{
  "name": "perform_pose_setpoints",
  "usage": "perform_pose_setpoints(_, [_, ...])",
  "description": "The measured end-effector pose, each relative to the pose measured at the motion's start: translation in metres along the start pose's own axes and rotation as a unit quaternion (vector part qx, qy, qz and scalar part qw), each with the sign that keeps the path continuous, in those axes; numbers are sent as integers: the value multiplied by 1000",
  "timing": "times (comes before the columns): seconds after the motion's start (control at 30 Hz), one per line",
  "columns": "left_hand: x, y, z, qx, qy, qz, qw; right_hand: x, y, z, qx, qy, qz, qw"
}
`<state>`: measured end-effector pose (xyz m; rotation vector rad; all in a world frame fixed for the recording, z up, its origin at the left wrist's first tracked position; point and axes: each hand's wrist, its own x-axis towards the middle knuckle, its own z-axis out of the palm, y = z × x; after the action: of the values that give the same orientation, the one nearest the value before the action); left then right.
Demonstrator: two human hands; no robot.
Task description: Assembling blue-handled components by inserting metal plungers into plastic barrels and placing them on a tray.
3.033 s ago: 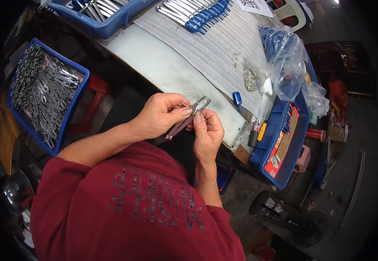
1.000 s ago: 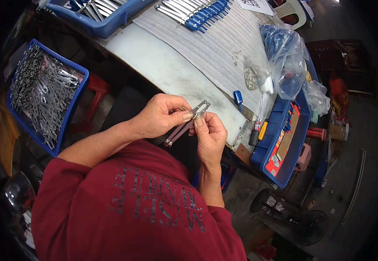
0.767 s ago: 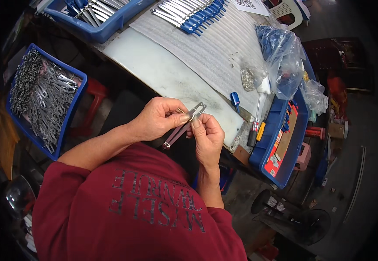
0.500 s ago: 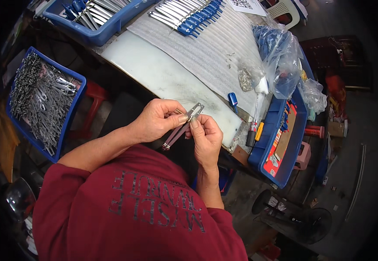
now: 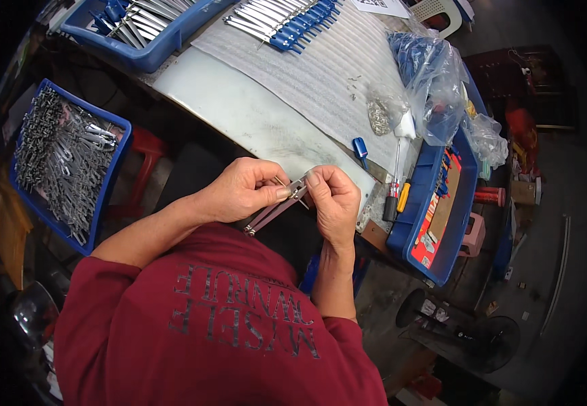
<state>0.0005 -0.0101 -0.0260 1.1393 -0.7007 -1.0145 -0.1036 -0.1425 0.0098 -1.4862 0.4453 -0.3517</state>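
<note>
My left hand (image 5: 245, 192) and my right hand (image 5: 336, 201) meet over the near edge of the worktable, both closed. Between their fingertips is a slim two-legged metal piece (image 5: 268, 215), its long legs slanting down toward my shirt. My left thumb and fingers pinch it near its upper end, where a thin brass-coloured rod (image 5: 279, 181) also sticks out of that hand. The right thumb and forefinger grip the top end, covering part of it. A small blue plastic part (image 5: 360, 149) lies on the table beyond my right hand.
Rows of blue-handled metal pieces (image 5: 290, 26) lie on foam sheet (image 5: 334, 88). Left are a blue bin of metal parts (image 5: 119, 152) and a blue tray (image 5: 146, 61). Right are screwdrivers (image 5: 391, 203), a bag of small parts (image 5: 379, 116) and a blue box (image 5: 448, 271).
My right hand has shifted right and slightly up along the metal piece, now gripping its top end. My left hand keeps its pinch, and the piece's lower end has swung slightly left.
</note>
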Motion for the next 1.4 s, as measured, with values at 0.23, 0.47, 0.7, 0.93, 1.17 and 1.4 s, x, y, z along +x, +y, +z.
perform_pose_setpoints(0.23, [1, 0, 5, -79, 14, -47, 996, -1, 5, 3, -20, 42, -24, 999])
perform_pose_setpoints(0.47, [-1, 8, 8, -69, -9, -116, 991, 1, 10, -1, -8, 80, -30, 996])
perform_pose_setpoints(0.7, [-3, 7, 17, 422, 131, 224, 869, 2, 19, 7, 37, 136, -49, 989])
perform_pose_setpoints(0.93, [0, 5, 14, 534, 155, 284, 781, 2, 25, 16, 58, 184, -79, 978])
perform_pose_setpoints(1.17, [0, 11, 2, 495, 122, 271, 816, 0, 18, 2, -27, 100, -71, 992])
perform_pose_setpoints(1.4, [1, 16, -18, 186, -71, 129, 971, 2, 0, -24, -287, -71, -300, 907])
